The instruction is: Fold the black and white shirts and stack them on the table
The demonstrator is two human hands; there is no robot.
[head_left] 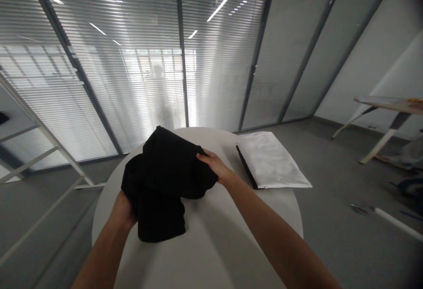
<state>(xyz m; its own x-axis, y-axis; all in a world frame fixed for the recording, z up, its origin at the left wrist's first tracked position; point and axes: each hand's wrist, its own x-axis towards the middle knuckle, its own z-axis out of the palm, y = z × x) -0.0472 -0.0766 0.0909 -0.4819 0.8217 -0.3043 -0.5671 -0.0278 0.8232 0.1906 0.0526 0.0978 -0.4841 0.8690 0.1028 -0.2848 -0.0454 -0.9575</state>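
Forearms (pixel 102 253) (pixel 271 227) angle inward, hands (pixel 124 209) (pixel 214 164) gripping black cloth (pixel 165 165).

plain black cloth (pixel 168 165), white table (pixel 185 264), black-edged white pouch (pixel 272 159), grey floor (pixel 327 170)

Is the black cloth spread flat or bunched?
Bunched: the cloth shows overlapping folds between the left hand and right hand.
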